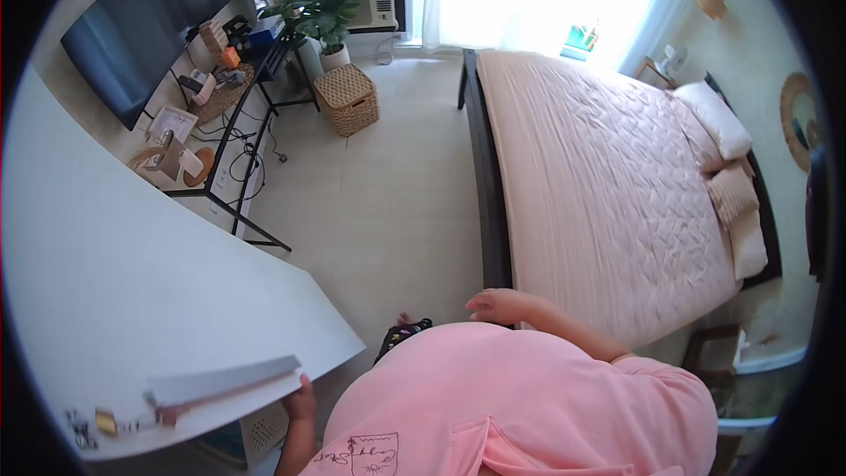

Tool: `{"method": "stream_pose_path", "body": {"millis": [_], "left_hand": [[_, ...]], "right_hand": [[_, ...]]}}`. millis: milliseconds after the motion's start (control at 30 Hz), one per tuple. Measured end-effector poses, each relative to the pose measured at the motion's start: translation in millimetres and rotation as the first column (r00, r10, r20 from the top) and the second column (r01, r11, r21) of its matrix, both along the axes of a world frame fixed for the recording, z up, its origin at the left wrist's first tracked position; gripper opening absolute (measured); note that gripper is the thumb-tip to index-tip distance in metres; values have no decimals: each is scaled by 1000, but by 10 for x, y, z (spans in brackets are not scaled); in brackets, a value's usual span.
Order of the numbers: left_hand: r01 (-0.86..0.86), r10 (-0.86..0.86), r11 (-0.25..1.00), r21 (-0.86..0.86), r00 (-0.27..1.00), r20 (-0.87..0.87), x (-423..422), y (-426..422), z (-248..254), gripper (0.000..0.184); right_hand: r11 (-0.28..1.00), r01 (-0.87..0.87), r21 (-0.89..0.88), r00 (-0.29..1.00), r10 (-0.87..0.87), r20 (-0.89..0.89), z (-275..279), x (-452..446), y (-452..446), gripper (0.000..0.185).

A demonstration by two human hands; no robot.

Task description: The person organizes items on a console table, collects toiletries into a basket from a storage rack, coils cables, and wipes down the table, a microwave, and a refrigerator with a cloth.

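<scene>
My left hand [300,402] is at the lower edge of a large white panel [176,264], its fingers curled against that edge and partly hidden. Just beside the fingertips, a long grey strip [225,383] lies across the panel, blurred. Small metal-looking pieces [106,423] show near its left end, too unclear to name. My right hand [496,306] hovers in front of my body, near the dark bed frame [495,238]. Its fingers are loosely bent and apart, with nothing in them.
A bed [599,194] with pillows [714,119] fills the right side. Along the left wall stands a black-framed table [231,203] with loose cables, under a television [145,26]. A woven basket [346,101] and a potted plant [335,57] stand beyond. Pale floor [379,194] runs between.
</scene>
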State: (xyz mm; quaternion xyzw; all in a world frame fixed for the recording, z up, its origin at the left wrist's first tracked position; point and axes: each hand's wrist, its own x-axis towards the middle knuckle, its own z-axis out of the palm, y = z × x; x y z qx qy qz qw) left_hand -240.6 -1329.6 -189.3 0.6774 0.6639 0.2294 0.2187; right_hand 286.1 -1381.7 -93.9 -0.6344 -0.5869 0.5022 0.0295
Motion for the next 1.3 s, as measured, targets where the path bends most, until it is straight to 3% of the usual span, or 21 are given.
{"method": "stream_pose_path", "body": {"millis": [67,133,200,333,400,467,500,567,767,867,933,1000,1067,1133,1200,1233,1300], "left_hand": [[-13,14,1000,7,999,-47,-182,-126,-15,30],[-40,91,987,-154,938,334,-505,-183,-541,30],[-411,454,887,-211,859,237,-402,-228,-734,33],[-529,589,789,-311,797,138,-485,117,-929,34],[-530,596,761,-374,799,81,-361,546,-885,35],[-461,529,794,-397,845,77,-179,1117,-780,35],[-416,483,815,-403,872,76,-59,1454,-663,36],[-320,388,856,-406,917,96,180,2177,-397,36],[-163,248,901,-402,954,169,827,4091,172,38],[-186,279,892,-413,944,177,1032,4682,154,39],[-238,333,869,-433,930,157,1104,4893,122,40],[-301,399,838,-456,907,135,1184,5057,114,41],[-358,464,798,-484,878,115,1244,5150,117,42],[-412,527,760,-503,843,107,1287,5263,166,42],[-449,576,728,-518,811,106,1318,5406,197,43],[-462,594,717,-522,797,109,1310,5507,207,43],[-479,613,703,-525,782,107,1270,5725,173,44]], "right_hand": [[1000,-30,2,1000,30,2,50,-27,399,46],[996,-83,-46,996,82,-17,26,-29,843,46],[987,-155,-43,988,154,-10,-206,68,1298,47],[972,-228,-62,966,234,113,-252,335,2304,47],[967,-238,-92,961,248,118,-368,495,2833,47],[937,-349,8,932,347,103,-898,728,3273,45],[935,-355,1,931,354,89,-799,683,3485,45],[991,-122,-60,988,127,85,-219,544,4101,43],[994,-81,77,992,72,105,-69,876,5758,42],[968,-166,190,968,122,221,-56,965,7047,42],[932,-203,300,969,147,197,58,818,7972,43],[855,-310,416,950,290,112,245,552,8895,45],[909,-305,284,951,307,36,661,39,9670,47],[762,-371,531,920,381,96,842,-434,10239,46],[594,-501,630,844,495,204,603,-854,10984,43],[585,-515,626,832,516,202,500,-1063,11284,43],[712,-500,493,843,531,87,323,-1482,11762,48]]}}
